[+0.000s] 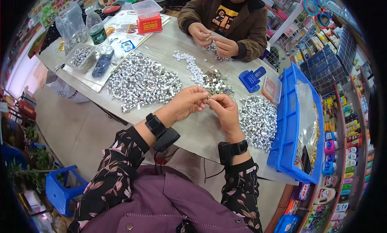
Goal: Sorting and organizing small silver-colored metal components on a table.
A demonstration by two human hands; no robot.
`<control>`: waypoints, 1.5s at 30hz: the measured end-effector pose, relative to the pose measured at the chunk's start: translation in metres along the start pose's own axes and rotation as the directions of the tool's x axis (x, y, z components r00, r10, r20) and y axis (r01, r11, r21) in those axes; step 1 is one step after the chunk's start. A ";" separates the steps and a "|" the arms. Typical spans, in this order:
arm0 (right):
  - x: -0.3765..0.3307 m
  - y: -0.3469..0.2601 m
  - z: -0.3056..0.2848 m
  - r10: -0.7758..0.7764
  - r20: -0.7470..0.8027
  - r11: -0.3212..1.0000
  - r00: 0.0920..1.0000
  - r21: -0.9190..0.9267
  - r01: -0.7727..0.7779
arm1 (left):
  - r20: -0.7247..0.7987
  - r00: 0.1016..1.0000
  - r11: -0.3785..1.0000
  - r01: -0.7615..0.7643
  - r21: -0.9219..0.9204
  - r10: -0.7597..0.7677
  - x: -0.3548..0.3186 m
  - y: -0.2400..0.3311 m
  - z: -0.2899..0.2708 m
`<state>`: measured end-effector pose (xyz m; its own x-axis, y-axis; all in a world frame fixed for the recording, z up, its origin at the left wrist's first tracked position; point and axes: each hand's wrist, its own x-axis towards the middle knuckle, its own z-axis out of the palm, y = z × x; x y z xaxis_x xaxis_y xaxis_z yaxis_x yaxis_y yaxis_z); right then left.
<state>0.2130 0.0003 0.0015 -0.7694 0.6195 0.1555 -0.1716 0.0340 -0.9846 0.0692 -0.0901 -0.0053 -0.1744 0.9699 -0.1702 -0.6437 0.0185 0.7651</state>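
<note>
My left hand (187, 104) and my right hand (225, 114) meet fingertip to fingertip over the table, both closed in a pinch. Between them is a tiny metal piece, mostly hidden by the fingers. Just beyond my hands lies a loose heap of brass and silvery metal bits (217, 81). A strip of small whitish parts (193, 67) runs away from it. To the left spreads a big pile of small silvery metal parts (141, 81); another silvery pile (259, 122) lies beside my right hand.
Across the table a person's hands (215, 41) pinch something small. A blue plastic crate (284, 124) stands at the right edge, near a blue plastic holder (252, 79) and a clear lidded box (272, 87). Back left hold a bottle (96, 29), a parts tub (82, 57) and a red box (150, 24).
</note>
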 end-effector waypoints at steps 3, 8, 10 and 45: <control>0.000 0.001 0.000 -0.005 0.012 1.000 1.000 -0.001 0.005 | 0.015 0.998 0.997 0.062 -0.045 -0.062 0.001 0.000 -0.004; 0.001 0.005 -0.004 0.010 0.022 0.996 1.000 -0.088 -0.008 | 0.006 0.998 0.997 0.070 -0.037 -0.069 0.004 -0.004 -0.007; 0.002 0.006 -0.004 0.030 0.017 0.999 0.999 -0.040 -0.030 | -0.010 0.993 0.968 -0.110 0.227 0.115 0.003 -0.009 -0.002; 0.003 -0.008 -0.038 -0.153 -0.088 0.718 0.984 -0.695 0.049 | -0.021 0.845 -0.178 0.137 0.974 0.535 -0.027 0.087 -0.036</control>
<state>0.2357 0.0320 0.0070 -0.6771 0.6736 0.2965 0.2662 0.5997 -0.7546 -0.0085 -0.1234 0.0433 -0.5073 0.8241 0.2521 0.8169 0.3666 0.4452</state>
